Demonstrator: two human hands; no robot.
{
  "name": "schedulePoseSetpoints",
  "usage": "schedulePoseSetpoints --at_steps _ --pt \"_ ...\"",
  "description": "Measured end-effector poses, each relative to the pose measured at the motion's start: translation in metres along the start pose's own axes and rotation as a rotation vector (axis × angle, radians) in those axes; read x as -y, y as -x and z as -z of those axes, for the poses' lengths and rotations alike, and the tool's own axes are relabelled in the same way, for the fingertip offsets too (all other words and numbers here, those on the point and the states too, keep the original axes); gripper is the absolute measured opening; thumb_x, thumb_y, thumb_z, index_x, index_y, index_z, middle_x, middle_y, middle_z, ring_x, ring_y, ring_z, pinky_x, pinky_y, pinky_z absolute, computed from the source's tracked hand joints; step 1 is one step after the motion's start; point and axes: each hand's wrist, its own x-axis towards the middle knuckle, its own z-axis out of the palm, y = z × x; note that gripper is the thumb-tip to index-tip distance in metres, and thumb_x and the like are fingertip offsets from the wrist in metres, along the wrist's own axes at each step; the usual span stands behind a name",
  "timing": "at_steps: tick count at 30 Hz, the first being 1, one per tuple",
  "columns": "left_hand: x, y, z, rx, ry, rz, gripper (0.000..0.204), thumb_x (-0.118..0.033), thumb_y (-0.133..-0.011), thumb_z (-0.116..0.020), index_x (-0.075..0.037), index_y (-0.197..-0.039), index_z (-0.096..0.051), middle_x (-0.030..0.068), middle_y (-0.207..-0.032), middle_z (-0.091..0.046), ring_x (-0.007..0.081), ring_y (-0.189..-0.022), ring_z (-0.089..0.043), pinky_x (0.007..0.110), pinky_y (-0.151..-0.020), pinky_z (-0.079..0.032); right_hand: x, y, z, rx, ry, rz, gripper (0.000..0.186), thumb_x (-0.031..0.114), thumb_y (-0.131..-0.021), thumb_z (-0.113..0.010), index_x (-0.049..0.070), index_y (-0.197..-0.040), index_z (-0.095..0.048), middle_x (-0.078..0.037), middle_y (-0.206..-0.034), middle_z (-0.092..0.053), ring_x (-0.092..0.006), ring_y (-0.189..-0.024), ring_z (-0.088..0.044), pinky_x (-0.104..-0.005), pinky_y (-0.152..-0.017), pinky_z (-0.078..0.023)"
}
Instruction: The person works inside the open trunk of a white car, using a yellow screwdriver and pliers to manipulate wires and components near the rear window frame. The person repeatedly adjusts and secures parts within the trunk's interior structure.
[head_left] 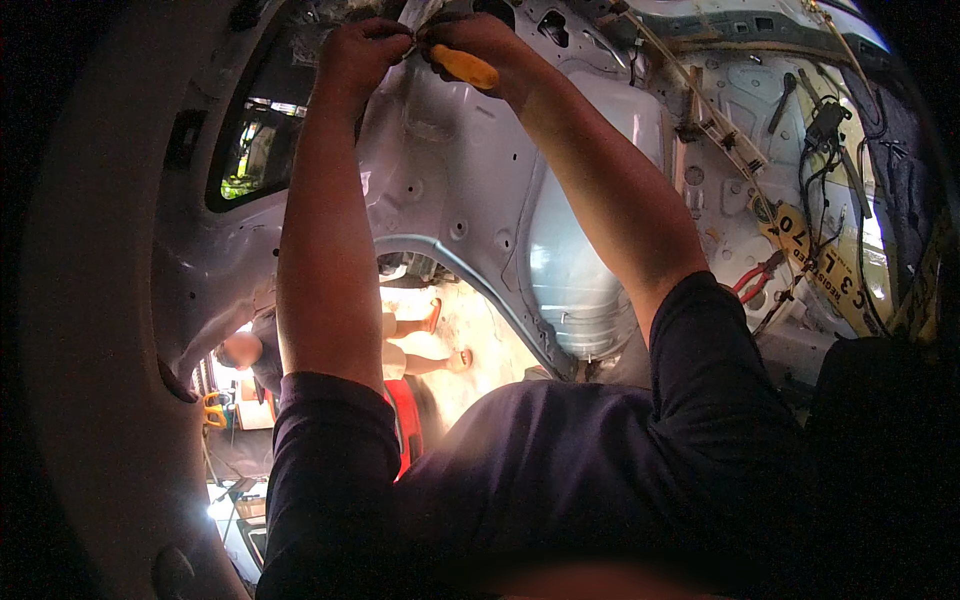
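Both my arms reach up to the top of the view inside a stripped car body. My right hand (480,45) grips a tool with an orange-yellow handle (465,67), its tip hidden toward the left. My left hand (357,52) is closed right beside it, fingers pinched on something small against the bare pale metal panel (440,170); what it pinches is too small to tell. The two hands almost touch.
A curved wheel arch (575,270) bulges right of my arms. Red-handled pliers (757,277), loose black wiring (830,150) and a yellow plate (825,265) lie on the bare floor at right. Through the door opening another person (400,345) crouches outside. A window opening (255,140) is at left.
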Motion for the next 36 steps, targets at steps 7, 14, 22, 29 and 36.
schedulePoseSetpoints --at_steps 7,14,22,29,36 --pt "-0.004 0.002 -0.005 0.038 0.139 -0.018 0.032 -0.022 -0.09 -0.076 -0.005 -0.118 -0.076 0.0112 -0.108 -0.077 0.0213 -0.099 -0.073 0.034 -0.091 -0.057 -0.015 -0.017 0.035 0.388 0.075 0.136 0.015 0.011 -0.096 -0.062 0.007 -0.107 -0.071 -0.014 -0.1 -0.069 -0.0253 -0.092 -0.069 -0.0378 -0.078 -0.056" --pt "-0.005 -0.015 0.007 0.161 -0.036 -0.065 0.031 -0.024 -0.092 -0.075 -0.004 -0.116 -0.076 0.0105 -0.105 -0.077 0.0204 -0.099 -0.073 0.033 -0.091 -0.056 -0.028 -0.041 0.041 0.241 0.937 1.062 0.018 0.007 -0.088 -0.064 0.005 -0.104 -0.071 -0.015 -0.106 -0.07 -0.0283 -0.101 -0.068 -0.0347 -0.083 -0.055" --pt "-0.019 -0.006 0.013 0.099 0.145 -0.038 0.03 -0.019 -0.092 -0.075 -0.002 -0.117 -0.075 0.0108 -0.108 -0.077 0.0212 -0.1 -0.073 0.034 -0.093 -0.056 0.009 0.012 0.021 0.168 0.183 0.164 0.018 0.019 -0.097 -0.063 0.002 -0.096 -0.07 -0.006 -0.08 -0.067 -0.017 -0.069 -0.065 -0.0358 -0.06 -0.052" --pt "-0.021 0.005 0.0 0.126 0.294 0.097 0.031 -0.018 -0.092 -0.075 -0.003 -0.119 -0.074 0.011 -0.109 -0.077 0.0212 -0.1 -0.073 0.035 -0.094 -0.057 0.014 0.023 0.005 0.028 0.181 0.25 0.02 0.013 -0.087 -0.073 -0.003 -0.1 -0.073 -0.016 -0.082 -0.074 -0.0272 -0.068 -0.073 -0.037 -0.057 -0.059" --pt "-0.004 0.02 -0.032 -0.111 0.631 0.132 0.03 -0.009 -0.087 -0.077 0.002 -0.114 -0.074 0.0133 -0.109 -0.076 0.0227 -0.091 -0.073 0.035 -0.087 -0.058 0.03 0.055 0.005 -0.018 0.594 0.165 0.024 0.017 -0.098 -0.062 0.0 -0.108 -0.075 -0.011 -0.083 -0.073 -0.0186 -0.068 -0.068 -0.0339 -0.061 -0.053"
